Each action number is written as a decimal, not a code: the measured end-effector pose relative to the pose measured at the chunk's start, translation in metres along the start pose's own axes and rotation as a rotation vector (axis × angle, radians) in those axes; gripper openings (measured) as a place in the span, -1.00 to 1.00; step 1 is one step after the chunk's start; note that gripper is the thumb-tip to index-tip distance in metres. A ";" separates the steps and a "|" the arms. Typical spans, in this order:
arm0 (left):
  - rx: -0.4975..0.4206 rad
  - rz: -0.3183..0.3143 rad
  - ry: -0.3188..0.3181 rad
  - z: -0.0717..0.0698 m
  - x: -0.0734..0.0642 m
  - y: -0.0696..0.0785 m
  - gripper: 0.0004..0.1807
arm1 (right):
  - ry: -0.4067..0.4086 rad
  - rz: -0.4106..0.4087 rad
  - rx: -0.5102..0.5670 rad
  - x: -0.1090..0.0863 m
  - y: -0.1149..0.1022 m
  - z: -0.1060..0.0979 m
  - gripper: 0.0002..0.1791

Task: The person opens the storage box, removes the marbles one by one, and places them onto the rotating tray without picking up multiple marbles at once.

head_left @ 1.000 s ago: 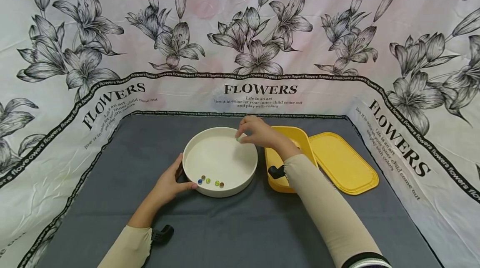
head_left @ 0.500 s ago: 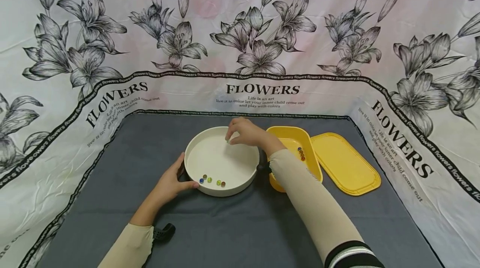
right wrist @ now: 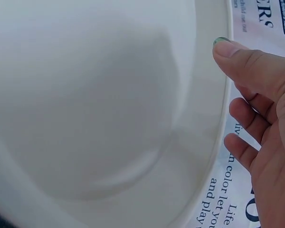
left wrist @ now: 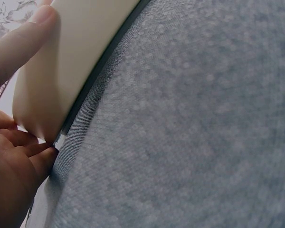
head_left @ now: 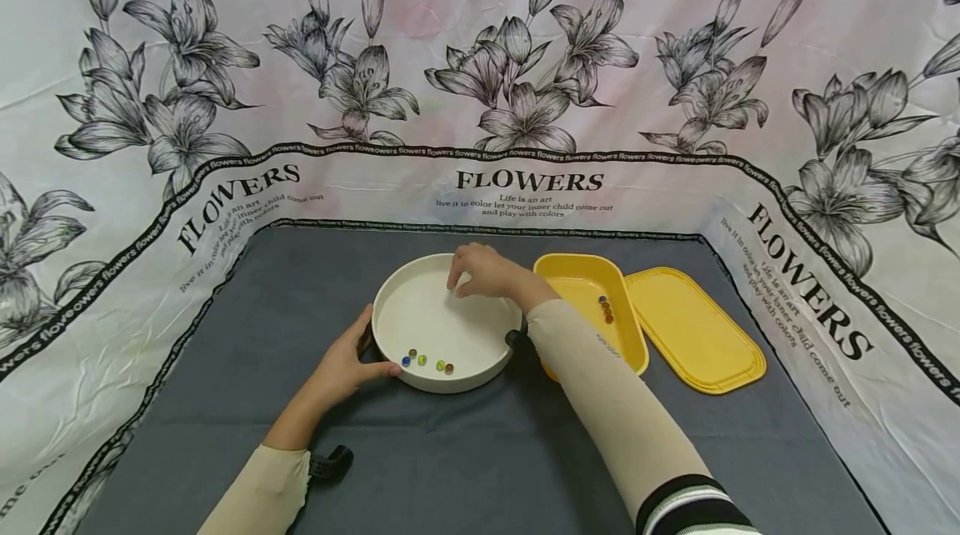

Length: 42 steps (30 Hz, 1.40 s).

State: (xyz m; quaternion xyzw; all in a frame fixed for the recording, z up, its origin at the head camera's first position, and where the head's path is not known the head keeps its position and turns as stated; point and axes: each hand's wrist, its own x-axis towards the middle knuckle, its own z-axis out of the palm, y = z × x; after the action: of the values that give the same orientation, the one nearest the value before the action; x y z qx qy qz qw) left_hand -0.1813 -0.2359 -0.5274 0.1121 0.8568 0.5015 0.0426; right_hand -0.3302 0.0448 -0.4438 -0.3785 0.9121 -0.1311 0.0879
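Note:
A round white dish point(head_left: 442, 327) stands on the grey cloth, with several small marbles point(head_left: 422, 360) at its near left edge, in blue, yellow-green and brown. My left hand point(head_left: 347, 367) grips the dish's left side; in the left wrist view the thumb lies on the wall point(left wrist: 80, 52) and the other fingers are at its base. Over the far part of the dish, my right hand point(head_left: 486, 270) pinches a green marble point(right wrist: 221, 40) between thumb and fingers. The marble is mostly hidden behind the thumb tip.
Right of the dish stands a yellow box point(head_left: 585, 268) with several marbles point(head_left: 606, 309) in it, partly covered by the right sleeve. Its yellow lid point(head_left: 697, 331) lies flat beside it. A flower-printed cloth point(head_left: 525, 193) rises behind and along both sides.
My right hand has moved left from the dish's right rim to over its far part, still pinching the marble. The marbles in the yellow box have come into view. My left hand keeps its grip.

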 end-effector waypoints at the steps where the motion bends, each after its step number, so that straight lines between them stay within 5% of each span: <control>1: 0.001 0.001 -0.001 0.000 0.000 0.000 0.44 | -0.001 0.003 0.002 0.000 0.000 0.001 -0.81; 17: 0.010 0.000 -0.011 0.005 0.005 0.005 0.44 | -0.007 0.036 0.019 -0.007 0.003 0.000 -0.81; 24: 0.012 0.001 -0.017 0.008 0.006 0.006 0.44 | 0.027 -0.011 0.003 -0.019 0.008 -0.012 -0.79; 37: 0.002 0.012 -0.010 0.005 0.005 0.008 0.43 | 0.180 -0.147 -0.121 -0.097 0.026 -0.074 -0.84; 42: -0.007 -0.016 -0.012 0.005 -0.003 0.003 0.43 | 0.182 -0.106 -0.144 -0.135 0.042 -0.085 -0.84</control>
State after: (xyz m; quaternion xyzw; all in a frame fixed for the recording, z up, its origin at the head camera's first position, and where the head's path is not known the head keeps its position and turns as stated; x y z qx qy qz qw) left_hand -0.1774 -0.2312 -0.5270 0.1083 0.8556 0.5034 0.0523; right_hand -0.2853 0.1843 -0.3677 -0.4180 0.9020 -0.1035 -0.0297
